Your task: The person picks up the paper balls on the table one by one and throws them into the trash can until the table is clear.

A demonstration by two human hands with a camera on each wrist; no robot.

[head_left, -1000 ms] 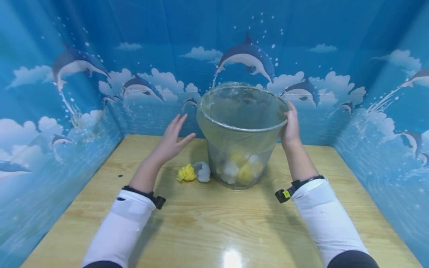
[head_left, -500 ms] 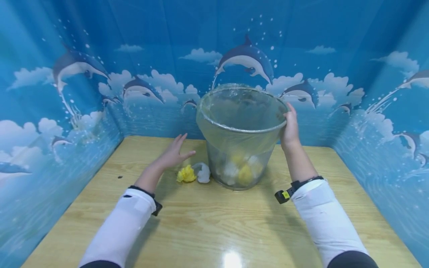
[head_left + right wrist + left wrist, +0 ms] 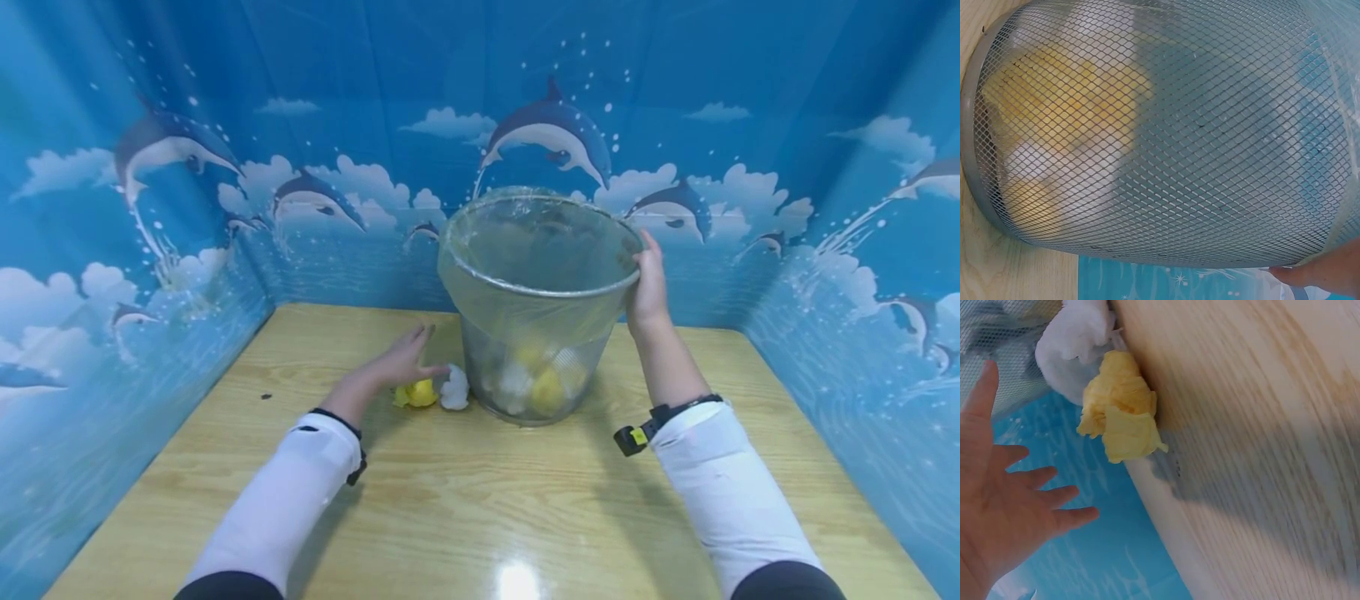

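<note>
A grey mesh wastebasket (image 3: 536, 333) lined with a clear plastic bag stands on the wooden table (image 3: 480, 500); yellow and white crumpled paper shows through its mesh (image 3: 1072, 125). My right hand (image 3: 648, 283) grips its rim on the right side. A yellow paper wad (image 3: 420, 393) and a white paper wad (image 3: 454, 389) lie on the table just left of the basket's foot. My left hand (image 3: 405, 362) hovers right over the yellow wad with fingers spread. In the left wrist view the spread hand (image 3: 1004, 506) is a short way from the yellow wad (image 3: 1119, 419) and white wad (image 3: 1075, 344).
Blue walls printed with dolphins and clouds (image 3: 555, 125) enclose the table on three sides. A small dark speck (image 3: 264, 396) lies near the left wall. The basket stands close to the back wall.
My left hand has come down from beside the basket's rim to just over the yellow wad on the table. The right hand has kept its grip on the rim.
</note>
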